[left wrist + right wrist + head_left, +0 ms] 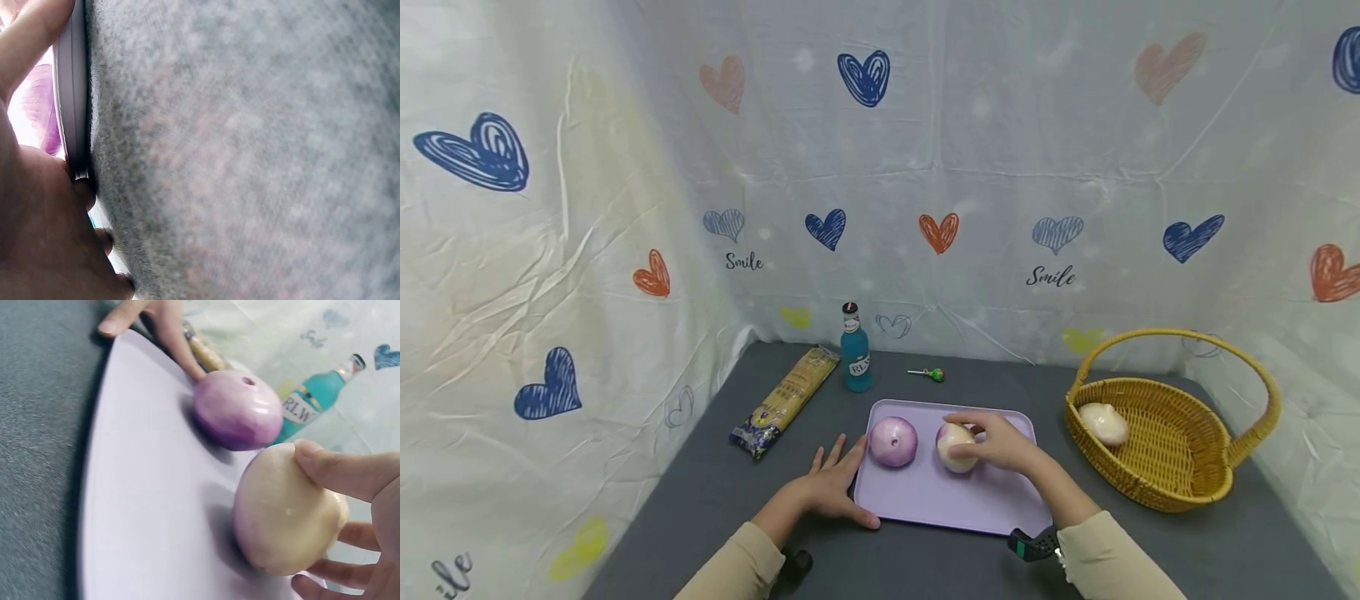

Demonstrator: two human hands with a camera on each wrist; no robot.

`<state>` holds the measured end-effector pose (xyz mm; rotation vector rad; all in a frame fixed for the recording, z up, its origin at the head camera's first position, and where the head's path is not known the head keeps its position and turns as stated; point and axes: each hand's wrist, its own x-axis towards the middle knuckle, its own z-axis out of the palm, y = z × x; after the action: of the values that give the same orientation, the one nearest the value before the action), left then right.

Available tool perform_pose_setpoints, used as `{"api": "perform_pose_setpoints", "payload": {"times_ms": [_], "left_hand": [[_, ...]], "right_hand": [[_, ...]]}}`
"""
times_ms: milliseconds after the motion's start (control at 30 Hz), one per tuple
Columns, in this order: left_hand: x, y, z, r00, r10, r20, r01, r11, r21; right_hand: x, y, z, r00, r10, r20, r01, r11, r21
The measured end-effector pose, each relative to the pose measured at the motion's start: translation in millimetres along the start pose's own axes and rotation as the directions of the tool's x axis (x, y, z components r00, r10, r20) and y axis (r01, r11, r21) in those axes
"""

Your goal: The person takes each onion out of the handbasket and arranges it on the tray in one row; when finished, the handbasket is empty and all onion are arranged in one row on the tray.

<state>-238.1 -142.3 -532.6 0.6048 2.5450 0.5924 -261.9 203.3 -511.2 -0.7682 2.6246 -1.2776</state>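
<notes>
My right hand (1000,442) grips a pale onion (284,509) with a purple side, its thumb on one side and fingers on the other. This onion is at the middle of a lilac tray (917,500), low over its surface. A purple onion (893,442) sits on the tray to the left of it. At the tray's left edge, my left hand (829,490) lies with fingers spread, the thumb along the near corner and the forefinger close to the purple onion. In the left wrist view, the left fingertips reach down to the grey cloth beside the tray's rim (72,94).
A yellow wicker basket (1176,500) with a tall handle stands at the right, holding a white bulb (1103,423). Behind the tray are a blue bottle (856,358) and a small lollipop (934,374). A long yellow packet (786,400) lies at the left.
</notes>
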Motion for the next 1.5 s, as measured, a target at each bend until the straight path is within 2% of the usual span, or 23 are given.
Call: {"api": "perform_pose_setpoints", "payload": {"times_ms": [167,367,500,700,1000,1500], "left_hand": [[-0.3,1.3,0.2,1.000,-0.005,-0.003,0.005,1.000,0.004],[-0.4,-0.1,1.1,1.000,-0.009,-0.005,0.009,1.000,-0.001],[-0.5,-0.7,0.8,1.000,-0.008,-0.007,0.008,1.000,-0.002],[1.0,-2.2,0.7,1.000,-0.014,-0.009,0.014,1.000,0.003],[1.6,-2.0,1.7,1.000,-0.019,0.000,0.019,1.000,0.000],[0.4,-0.1,1.3,1.000,-0.014,0.003,0.014,1.000,-0.006]], "right_hand": [[2.2,-6.3,7.5,1.000,-0.016,-0.014,0.016,0.999,-0.048],[4.4,-10.8,11.1,0.999,0.022,-0.041,-0.025,0.998,-0.064],[5.3,-11.5,11.6,0.999,0.015,-0.047,-0.019,0.996,-0.085],[5.0,-10.5,14.3,0.999,-0.016,-0.033,0.013,0.996,-0.087],[1.9,-10.7,14.9,0.999,-0.009,-0.042,0.004,0.993,-0.121],[1.3,-14.9,11.3,1.000,-0.014,0.008,0.015,0.994,-0.112]]}}
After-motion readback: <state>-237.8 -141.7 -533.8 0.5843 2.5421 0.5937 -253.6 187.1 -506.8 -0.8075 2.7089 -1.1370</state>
